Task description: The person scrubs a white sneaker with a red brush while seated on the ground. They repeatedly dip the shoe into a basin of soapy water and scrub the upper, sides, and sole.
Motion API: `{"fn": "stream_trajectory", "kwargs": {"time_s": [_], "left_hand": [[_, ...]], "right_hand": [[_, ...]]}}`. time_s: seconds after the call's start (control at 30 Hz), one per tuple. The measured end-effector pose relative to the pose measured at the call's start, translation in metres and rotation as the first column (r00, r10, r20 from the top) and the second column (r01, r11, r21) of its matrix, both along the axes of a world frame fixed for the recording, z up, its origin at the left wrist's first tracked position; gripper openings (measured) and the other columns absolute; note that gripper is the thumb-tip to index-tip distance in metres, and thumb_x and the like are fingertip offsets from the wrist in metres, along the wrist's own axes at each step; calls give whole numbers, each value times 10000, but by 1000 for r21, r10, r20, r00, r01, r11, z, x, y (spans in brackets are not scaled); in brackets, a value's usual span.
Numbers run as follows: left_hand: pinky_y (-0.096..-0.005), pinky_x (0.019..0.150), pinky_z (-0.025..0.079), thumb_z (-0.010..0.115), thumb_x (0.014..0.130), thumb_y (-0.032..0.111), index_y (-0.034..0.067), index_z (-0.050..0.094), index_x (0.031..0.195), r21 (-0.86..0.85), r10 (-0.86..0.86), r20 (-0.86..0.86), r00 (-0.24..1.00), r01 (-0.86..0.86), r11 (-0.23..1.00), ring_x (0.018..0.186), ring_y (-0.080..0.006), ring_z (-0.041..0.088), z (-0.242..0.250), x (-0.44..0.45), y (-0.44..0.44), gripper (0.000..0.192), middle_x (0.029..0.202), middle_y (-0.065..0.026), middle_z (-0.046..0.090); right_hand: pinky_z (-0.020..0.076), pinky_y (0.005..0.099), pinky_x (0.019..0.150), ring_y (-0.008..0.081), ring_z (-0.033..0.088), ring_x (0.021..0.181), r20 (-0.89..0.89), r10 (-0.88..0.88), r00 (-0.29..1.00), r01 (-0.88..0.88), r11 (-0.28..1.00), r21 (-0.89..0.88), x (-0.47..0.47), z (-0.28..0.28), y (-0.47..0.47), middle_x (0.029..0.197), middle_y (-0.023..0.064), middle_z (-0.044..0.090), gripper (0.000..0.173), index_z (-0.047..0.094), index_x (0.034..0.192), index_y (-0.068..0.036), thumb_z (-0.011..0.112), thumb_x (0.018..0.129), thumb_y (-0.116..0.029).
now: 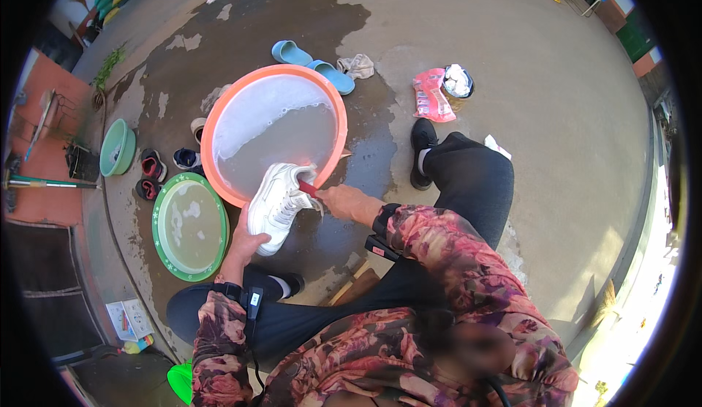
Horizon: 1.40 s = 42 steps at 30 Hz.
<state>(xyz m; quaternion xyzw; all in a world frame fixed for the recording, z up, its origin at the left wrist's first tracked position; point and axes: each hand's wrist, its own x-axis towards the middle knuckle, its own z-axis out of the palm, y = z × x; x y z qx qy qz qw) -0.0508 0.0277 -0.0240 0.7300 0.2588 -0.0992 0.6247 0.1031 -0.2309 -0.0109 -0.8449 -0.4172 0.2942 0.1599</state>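
A white lace-up sneaker is held over the near rim of an orange basin of sudsy water. My left hand grips the sneaker near its toe, thumb on the upper. In my right hand is a red handle, probably a brush's, whose far end goes into the shoe opening and is hidden. A green-rimmed basin of cloudy water stands left of the orange one.
Blue slippers and a crumpled cloth lie beyond the orange basin. Dark shoes and a small green tub stand left. A pink packet and a bowl with white pieces are at right. The concrete is partly wet.
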Motion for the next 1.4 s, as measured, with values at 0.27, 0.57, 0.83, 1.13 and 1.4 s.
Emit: {"fn": "stream_trajectory", "kwargs": {"time_s": [0.27, 0.57, 0.83, 1.13, 1.4], "left_hand": [[-332, 1007, 390, 679, 589, -42, 94, 276, 1456, 76, -45, 21, 999, 43, 996, 1186, -237, 500, 5, -1, -8, 966, 1277, -115, 503], [-344, 999, 406, 685, 586, -70, 97, 263, 1467, -30, 19, 56, 998, -17, 999, 1177, -237, 516, -4, -6, 1, 991, 1295, -99, 499], [-351, 1008, 398, 665, 593, -76, 77, 280, 1444, -77, 30, 24, 999, -28, 997, 1181, -242, 518, 5, -1, -8, 947, 1287, -109, 503], [-357, 987, 417, 655, 596, -125, 108, 312, 1436, -97, 26, -33, 999, -29, 995, 1183, -239, 520, 9, -1, 1, 936, 1269, -100, 528], [-371, 956, 446, 657, 633, -136, 114, 279, 1450, -150, 95, -90, 991, -108, 983, 1162, -259, 535, 8, -3, -3, 935, 1282, -109, 523]], "right_hand": [[535, 396, 688, 276, 683, 829, 314, 109, 943, -66, 987, -144, 22, 17, -7, 874, 111, 687, 228, 617, 1080, -106, 518, 877, -133], [526, 429, 713, 311, 670, 870, 256, 118, 959, -100, 992, -81, 14, 19, 7, 917, 141, 675, 298, 575, 1146, -125, 524, 854, -96], [527, 438, 754, 313, 664, 912, -81, 2, 997, -12, 992, -125, 3, 25, 11, 954, 139, 675, 285, 597, 1130, -117, 506, 862, -91], [513, 444, 741, 328, 659, 863, 120, -13, 993, 35, 983, -181, 27, 12, -6, 926, 144, 674, 328, 576, 1222, -212, 512, 901, -184], [531, 394, 733, 260, 680, 885, 401, 148, 904, -101, 985, -138, 38, 11, -4, 906, 86, 693, 220, 671, 1019, -136, 485, 909, -178]]}}
